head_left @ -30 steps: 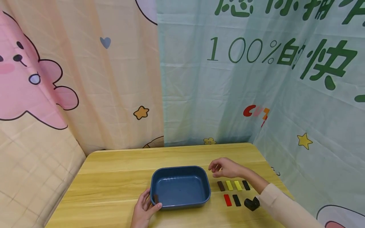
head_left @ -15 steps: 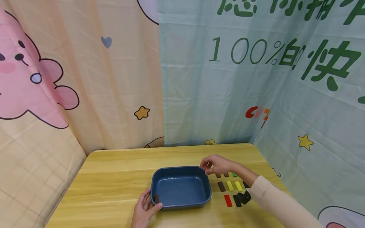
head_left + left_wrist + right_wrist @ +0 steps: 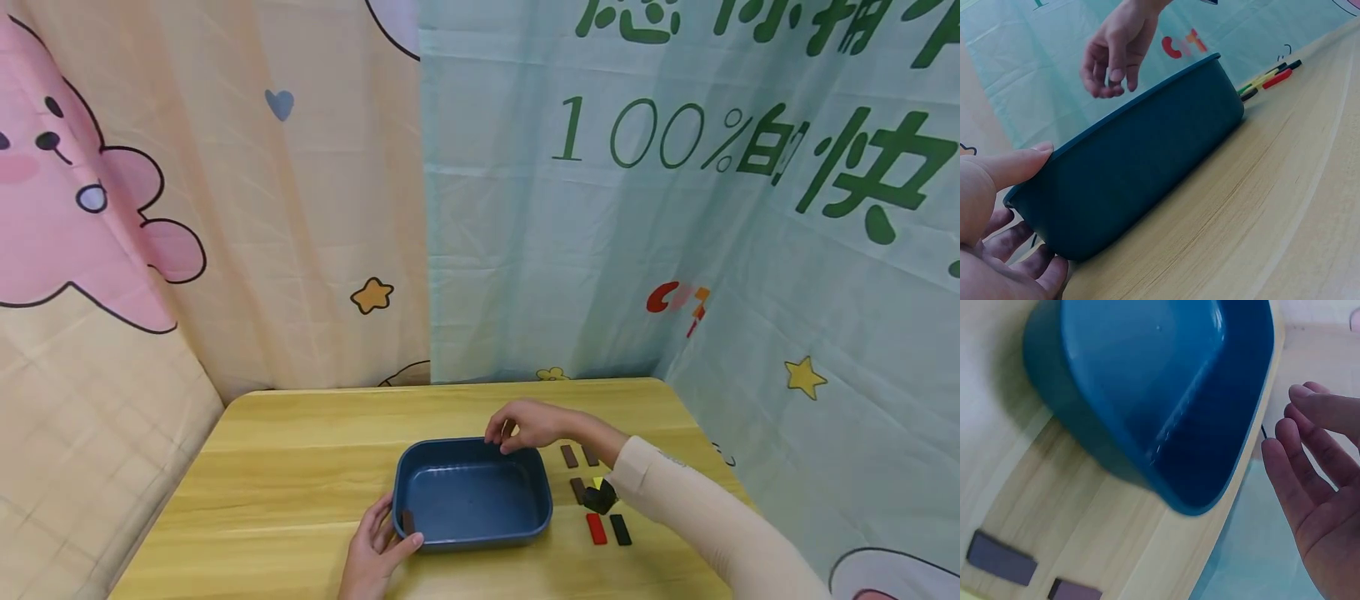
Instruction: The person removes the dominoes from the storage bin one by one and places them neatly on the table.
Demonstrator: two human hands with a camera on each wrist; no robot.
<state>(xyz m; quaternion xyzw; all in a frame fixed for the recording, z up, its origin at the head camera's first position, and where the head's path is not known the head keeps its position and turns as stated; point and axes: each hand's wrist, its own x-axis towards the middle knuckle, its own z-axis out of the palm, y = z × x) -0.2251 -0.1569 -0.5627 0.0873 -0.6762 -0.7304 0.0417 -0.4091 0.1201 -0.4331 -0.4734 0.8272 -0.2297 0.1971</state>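
Observation:
A blue rectangular plastic basin (image 3: 472, 547) stands on the table, with a dark brown block (image 3: 408, 522) in its near left corner. My left hand (image 3: 372, 550) grips that corner, its thumb at the rim and its fingers against the outer side. My right hand (image 3: 525, 425) is over the basin's far rim towards the right, palm turned inward. In the right wrist view its thumb (image 3: 1310, 400) and fingers are bent towards each other. I cannot tell whether something small is between them.
Right of the basin lie several flat blocks: brown (image 3: 569, 456), red (image 3: 596, 528), black (image 3: 620, 529) and a partly hidden yellow (image 3: 597, 482). A black object (image 3: 600, 498) by the right sleeve overlaps them in the head view. Printed curtains (image 3: 495, 250) hang behind the wooden table (image 3: 300, 467).
My right hand has moved left, from above the blocks to over the basin's far rim. The black object by the sleeve moved along with it. My left hand keeps its place on the basin.

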